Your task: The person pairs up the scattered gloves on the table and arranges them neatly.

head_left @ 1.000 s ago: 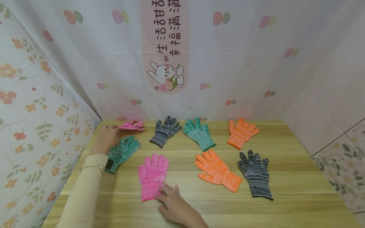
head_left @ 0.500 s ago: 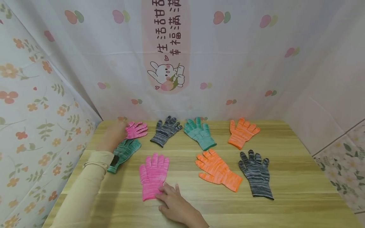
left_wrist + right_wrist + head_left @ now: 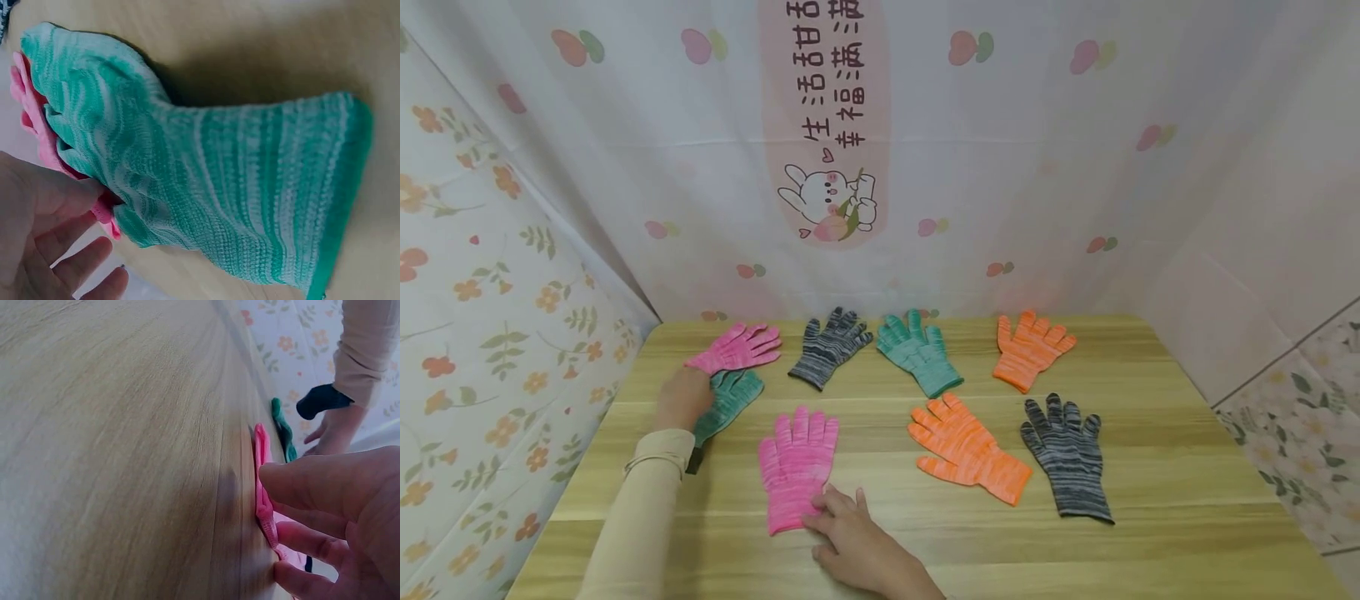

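Observation:
At the back left of the table in the head view, my left hand [image 3: 683, 400] pinches the cuff of a pink knit glove [image 3: 737, 347]. This glove lies partly over the finger end of a green knit glove [image 3: 727, 400]. The left wrist view shows the thumb and forefinger at the pink edge, just beyond the green glove [image 3: 237, 169]. My right hand [image 3: 859, 533] rests its fingertips on the cuff of a second pink glove [image 3: 797, 467] near the front. In the right wrist view its thumb and fingers lie loosely along that pink glove [image 3: 262, 481].
Other knit gloves lie flat: a dark striped one [image 3: 830, 347] and a green one [image 3: 920, 354] at the back, an orange one [image 3: 1032, 350] at back right, another orange one [image 3: 973, 450] and a dark striped one [image 3: 1066, 458] farther forward. A patterned curtain [image 3: 715, 167] hangs behind the wooden table [image 3: 1180, 467].
The back pink glove has gone from bunched to spread flatter, over the green glove's fingers. My left hand has shifted right, then back toward me. The right hand stays on its glove.

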{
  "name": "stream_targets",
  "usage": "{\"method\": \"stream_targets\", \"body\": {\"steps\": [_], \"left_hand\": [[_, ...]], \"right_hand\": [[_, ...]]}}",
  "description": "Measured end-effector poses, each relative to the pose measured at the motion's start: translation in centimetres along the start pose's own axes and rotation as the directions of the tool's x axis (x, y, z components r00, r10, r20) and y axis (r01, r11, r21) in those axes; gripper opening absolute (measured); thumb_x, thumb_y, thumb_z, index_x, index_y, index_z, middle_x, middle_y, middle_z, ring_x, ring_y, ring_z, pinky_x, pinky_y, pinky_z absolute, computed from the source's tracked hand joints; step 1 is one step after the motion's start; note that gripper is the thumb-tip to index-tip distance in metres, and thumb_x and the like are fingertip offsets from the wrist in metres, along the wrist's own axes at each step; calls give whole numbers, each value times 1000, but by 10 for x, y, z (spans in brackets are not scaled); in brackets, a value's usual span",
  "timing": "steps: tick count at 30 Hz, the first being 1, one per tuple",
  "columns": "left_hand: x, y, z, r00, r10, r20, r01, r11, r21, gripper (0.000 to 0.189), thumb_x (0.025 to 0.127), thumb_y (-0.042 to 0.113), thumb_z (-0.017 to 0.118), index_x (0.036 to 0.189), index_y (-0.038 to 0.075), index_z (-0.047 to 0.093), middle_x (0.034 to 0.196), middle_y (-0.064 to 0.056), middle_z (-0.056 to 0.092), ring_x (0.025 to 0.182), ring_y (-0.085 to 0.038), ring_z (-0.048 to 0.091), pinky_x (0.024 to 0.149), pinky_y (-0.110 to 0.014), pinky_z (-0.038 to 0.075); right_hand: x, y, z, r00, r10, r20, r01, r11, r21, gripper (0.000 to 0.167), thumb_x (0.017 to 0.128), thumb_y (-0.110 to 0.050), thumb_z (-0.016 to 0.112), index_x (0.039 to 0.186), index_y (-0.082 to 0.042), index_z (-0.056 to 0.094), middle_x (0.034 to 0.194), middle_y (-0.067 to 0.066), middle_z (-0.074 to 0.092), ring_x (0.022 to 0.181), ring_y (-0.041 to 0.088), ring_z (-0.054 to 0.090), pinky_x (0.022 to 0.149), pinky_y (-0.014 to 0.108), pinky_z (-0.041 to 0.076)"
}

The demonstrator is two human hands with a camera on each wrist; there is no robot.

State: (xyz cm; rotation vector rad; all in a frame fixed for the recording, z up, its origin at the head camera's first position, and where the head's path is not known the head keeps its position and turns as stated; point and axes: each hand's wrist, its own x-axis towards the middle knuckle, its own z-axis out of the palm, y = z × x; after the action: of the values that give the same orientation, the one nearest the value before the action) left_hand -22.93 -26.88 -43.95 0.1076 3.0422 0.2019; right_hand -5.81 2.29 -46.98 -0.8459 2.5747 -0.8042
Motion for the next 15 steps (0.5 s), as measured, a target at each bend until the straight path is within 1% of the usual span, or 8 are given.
{"method": "stream_targets", "body": {"steps": [3, 4, 7, 9, 11, 12, 13, 15], "left_hand": [[0, -3, 1, 1000, -12, 18, 13, 1000, -8, 22, 80, 1, 50, 89, -17, 59, 95, -36, 59, 90, -50, 57, 74, -58, 49], [1, -3, 1, 1000, -14, 9, 14, 1000, -3, 22, 79, 1, 50, 89, -16, 59, 95, -35, 59, 89, -50, 57, 74, -59, 49], [1, -1, -4, 998, 12, -65, -12, 1000, 9, 18, 78, 0, 53, 85, -14, 61, 93, -32, 61, 86, -48, 59, 72, -58, 49], [3, 1, -9, 988, 53, -145, -51, 999, 15, 16, 77, -2, 57, 86, -14, 62, 94, -31, 61, 84, -47, 59, 72, -57, 49], [4, 4, -15, 967, 96, -235, -98, 995, 3, 16, 78, -3, 60, 90, -13, 64, 98, -28, 61, 87, -46, 59, 72, -55, 50], [6, 6, -19, 952, 121, -280, -127, 992, -5, 17, 79, -2, 62, 92, -13, 64, 98, -28, 60, 88, -45, 58, 74, -54, 50], [7, 8, -22, 935, 142, -324, -157, 987, -19, 18, 79, -2, 64, 92, -13, 65, 98, -28, 59, 88, -45, 58, 74, -53, 50], [10, 12, -30, 893, 177, -414, -215, 976, -47, 19, 79, -3, 65, 96, -12, 65, 101, -27, 59, 90, -44, 57, 76, -52, 50]], "right_hand": [[0, -1, 0, 1000, 8, 4, -8, 1000, -2, 38, 90, -20, 59, 127, -16, 58, 133, -2, 45, 139, 25, 28, 109, 61, 20], [0, -2, -1, 1000, 10, 6, -10, 1000, -2, 38, 90, -21, 59, 127, -16, 58, 133, -3, 45, 140, 25, 28, 109, 61, 20], [1, -2, 0, 1000, 8, 6, -8, 1000, -10, 38, 89, -21, 59, 127, -17, 58, 134, -2, 46, 139, 26, 28, 108, 62, 20], [1, -1, 0, 1000, 5, 5, -5, 1000, -15, 38, 89, -21, 60, 127, -17, 58, 134, -1, 46, 139, 26, 29, 108, 62, 21], [1, -1, 0, 1000, 1, 0, -1, 1000, -21, 38, 89, -20, 59, 127, -17, 58, 134, -1, 46, 139, 26, 29, 108, 62, 21], [1, -1, 1, 1000, -2, -3, 2, 1000, -23, 38, 89, -20, 59, 127, -17, 58, 134, 0, 46, 138, 27, 30, 108, 63, 21], [1, -1, 1, 1000, -7, -7, 6, 1000, -24, 38, 89, -20, 59, 127, -16, 58, 134, 0, 46, 138, 27, 30, 107, 63, 21], [1, 0, 1, 1000, -12, -13, 12, 1000, -18, 38, 89, -19, 59, 127, -15, 59, 134, 1, 46, 138, 27, 31, 107, 64, 21]]}}
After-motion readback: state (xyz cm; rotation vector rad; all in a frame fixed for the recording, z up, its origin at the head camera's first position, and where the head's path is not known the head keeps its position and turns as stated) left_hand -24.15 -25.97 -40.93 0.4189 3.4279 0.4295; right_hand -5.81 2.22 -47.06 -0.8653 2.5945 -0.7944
